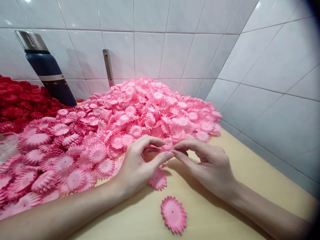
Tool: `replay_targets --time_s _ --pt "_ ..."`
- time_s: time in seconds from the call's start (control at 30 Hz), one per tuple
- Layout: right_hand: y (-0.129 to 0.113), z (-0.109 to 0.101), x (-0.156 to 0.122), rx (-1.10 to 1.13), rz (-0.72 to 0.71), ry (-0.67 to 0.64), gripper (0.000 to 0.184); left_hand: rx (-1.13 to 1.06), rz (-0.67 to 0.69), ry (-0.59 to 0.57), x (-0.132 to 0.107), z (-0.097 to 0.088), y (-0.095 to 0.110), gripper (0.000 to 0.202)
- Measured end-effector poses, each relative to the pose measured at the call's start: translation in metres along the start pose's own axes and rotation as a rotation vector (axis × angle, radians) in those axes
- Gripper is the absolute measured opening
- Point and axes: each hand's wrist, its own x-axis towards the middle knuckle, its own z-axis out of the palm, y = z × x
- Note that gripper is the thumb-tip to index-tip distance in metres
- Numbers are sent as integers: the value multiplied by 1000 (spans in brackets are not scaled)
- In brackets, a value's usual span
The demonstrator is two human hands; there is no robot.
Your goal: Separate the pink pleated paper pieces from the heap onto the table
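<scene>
Two hands: both over the counter, fingertips nearly meeting at the front of the pink heap.
Left hand: fingers bent, thumb apart from the forefinger; grip on any piece cannot be confirmed.
Right hand: thumb and forefinger drawn close together at the tips; whether a piece is pinched there cannot be told.
Pink piece at fingertips: seen between the two hands; partly hidden, so held or lying behind them is unclear.
Loose disc under left hand: on the counter, toothed rim, upper part covered.
Nearest disc: flat on the counter, nearer its front edge than the other, darker toothed rim, small centre hole.
Pink heap: many toothed discs, highest near the far edge, reaching the far right corner and spreading down the left side.
Red heap: far left, adjoining the pink.
Bottle: dark blue, silver cap, behind the heaps at the far edge.
Metal strip: against the tiled wall, behind the pink heap.
</scene>
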Motion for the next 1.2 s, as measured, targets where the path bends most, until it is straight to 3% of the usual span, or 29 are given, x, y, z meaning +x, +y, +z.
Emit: replay_targets --time_s 0.23,0.33,0.6,0.77,0.93,1.1,1.2 --pt "-8 3 0 358 366 -20 9 82 -34 -52 -1 -1 1 25" --pt "-12 3 3 449 434 -27 9 119 -36 -58 -1 -2 2 17" --pt "-10 3 4 535 421 -149 18 210 44 -8 -3 -2 5 30" --pt "-11 3 1 571 421 -260 18 121 53 -47 -2 -1 7 41" --pt "-10 2 0 553 409 -292 29 67 86 -74 -2 0 7 38" --pt "-11 1 3 478 295 -345 6 54 33 -161 -3 -3 2 42" --pt "-14 1 5 460 290 -325 6 48 28 -182 -3 -3 1 42"
